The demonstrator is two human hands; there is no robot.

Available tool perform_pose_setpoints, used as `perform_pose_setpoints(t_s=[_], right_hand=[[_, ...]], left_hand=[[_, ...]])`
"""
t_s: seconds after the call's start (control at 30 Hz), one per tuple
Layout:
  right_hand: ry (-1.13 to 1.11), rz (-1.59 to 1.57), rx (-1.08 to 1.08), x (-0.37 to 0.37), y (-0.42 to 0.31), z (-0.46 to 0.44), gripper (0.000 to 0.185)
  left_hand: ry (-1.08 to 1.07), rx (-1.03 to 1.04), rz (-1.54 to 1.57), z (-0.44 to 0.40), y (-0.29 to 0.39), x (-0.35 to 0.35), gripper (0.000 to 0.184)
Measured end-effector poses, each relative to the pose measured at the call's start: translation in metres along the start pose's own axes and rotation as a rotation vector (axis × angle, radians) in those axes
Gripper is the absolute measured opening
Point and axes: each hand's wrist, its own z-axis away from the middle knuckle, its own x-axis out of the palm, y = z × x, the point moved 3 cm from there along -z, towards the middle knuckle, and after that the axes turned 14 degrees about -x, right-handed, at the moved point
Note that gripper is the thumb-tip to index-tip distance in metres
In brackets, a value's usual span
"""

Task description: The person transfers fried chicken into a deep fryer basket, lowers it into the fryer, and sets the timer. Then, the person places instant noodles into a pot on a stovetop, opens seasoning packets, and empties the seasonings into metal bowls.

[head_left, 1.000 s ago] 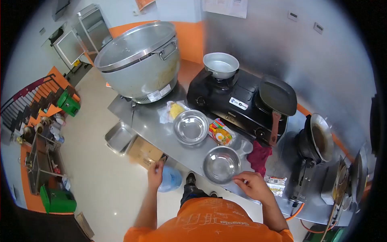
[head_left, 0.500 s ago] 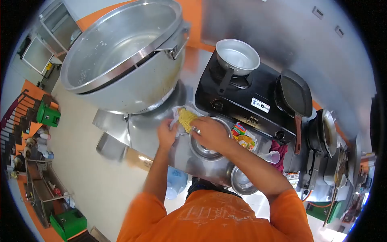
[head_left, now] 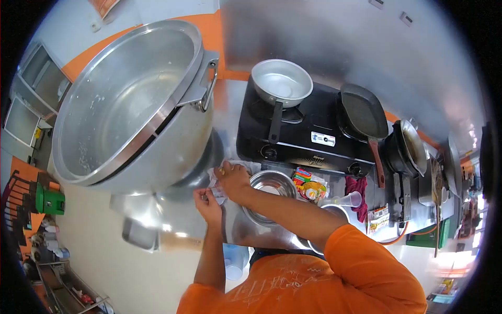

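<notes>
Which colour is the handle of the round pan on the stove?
The handle is black; it shows best in the head view.

Yellow noodle block (head_left: 221,170): mostly hidden beneath the right hand (head_left: 234,181), grip obscured. Left hand (head_left: 209,206): beside white wrapper (head_left: 218,195), any hold unclear. Metal bowl (head_left: 276,179): partly covered by the right forearm (head_left: 293,210). Second metal bowl (head_left: 339,211): largely behind the same arm. Stove label (head_left: 322,138): fine print illegible. Orange shirt (head_left: 308,282): cut off by the bottom edge.

A metal counter (head_left: 180,210) bears a pot (head_left: 130,107) (huge), stove (head_left: 308,125), bowl (head_left: 273,181), packet (head_left: 311,187) — and crumpled white wrapping (head_left: 252,166).
</notes>
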Motion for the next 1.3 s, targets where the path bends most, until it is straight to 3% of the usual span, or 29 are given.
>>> perform_pose_setpoints(t_s=[0.33,0.43,0.57,0.83,1.0,1.3], right_hand=[[0.199,-0.242,-0.145,0.001,0.003,-0.004,0.073],[0.163,-0.402,-0.124,0.000,0.010,-0.006,0.073],[0.085,-0.315,-0.079,-0.020,0.014,-0.001,0.070],[-0.088,-0.248,0.003,0.000,0.009,-0.004,0.093],[-0.095,-0.333,0.027,-0.055,0.002,0.002,0.096],[-0.081,-0.463,0.160,-0.077,0.023,0.014,0.091]], left_hand=[[-0.149,-0.037,0.152,0.005,-0.003,-0.006,0.023],[-0.212,-0.060,0.192,0.007,0.004,-0.005,0.028],[-0.220,-0.073,0.143,0.006,0.000,-0.004,0.028],[-0.250,-0.074,0.157,0.009,-0.004,-0.004,0.027],[-0.287,-0.118,0.186,0.010,-0.006,-0.005,0.030],[-0.193,-0.102,0.193,0.005,-0.010,-0.005,0.025]])
